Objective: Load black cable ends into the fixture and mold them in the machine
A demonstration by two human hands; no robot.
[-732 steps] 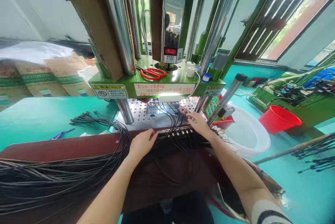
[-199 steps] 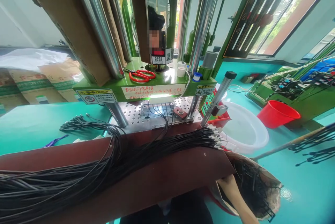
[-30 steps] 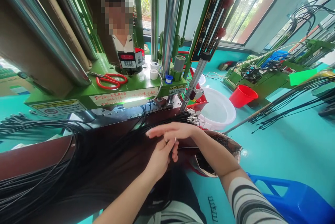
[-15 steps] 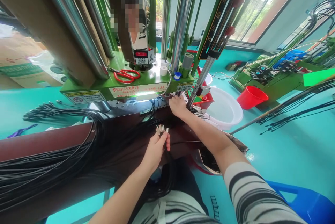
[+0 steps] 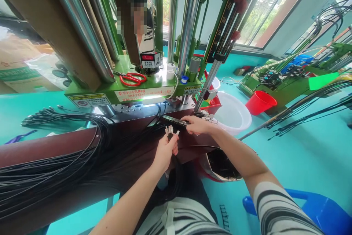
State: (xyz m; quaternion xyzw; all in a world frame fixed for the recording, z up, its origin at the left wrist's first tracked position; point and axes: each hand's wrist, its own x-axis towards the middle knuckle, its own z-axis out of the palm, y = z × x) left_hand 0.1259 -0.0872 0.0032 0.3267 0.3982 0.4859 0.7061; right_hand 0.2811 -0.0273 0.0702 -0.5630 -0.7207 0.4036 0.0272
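Observation:
My left hand (image 5: pixel 165 151) is closed round several black cables, whose silvery connector ends (image 5: pixel 170 131) stick up above the thumb. The rest of that bunch hangs down toward my lap. My right hand (image 5: pixel 200 125) grips the right end of a narrow dark metal bar (image 5: pixel 174 120), which looks like a mould insert. The bar is tilted slightly and lies just in front of the green press (image 5: pixel 156 94). Black cables (image 5: pixel 160 112) run from the press's lower metal plate (image 5: pixel 132 112) down past the bar's left end.
Many black cables (image 5: pixel 55 176) lie along the brown table (image 5: pixel 79 136) on the left. Red-handled scissors (image 5: pixel 133 79) rest on the press. More connector ends (image 5: pixel 206 115) lie beyond my right hand. A white basin (image 5: pixel 233 112), red bucket (image 5: pixel 261 102) and blue stool (image 5: pixel 316 209) stand to the right.
My right hand has come back from the press toward me, and the dark metal bar now shows in its grip. The left hand keeps its cables at nearly the same place.

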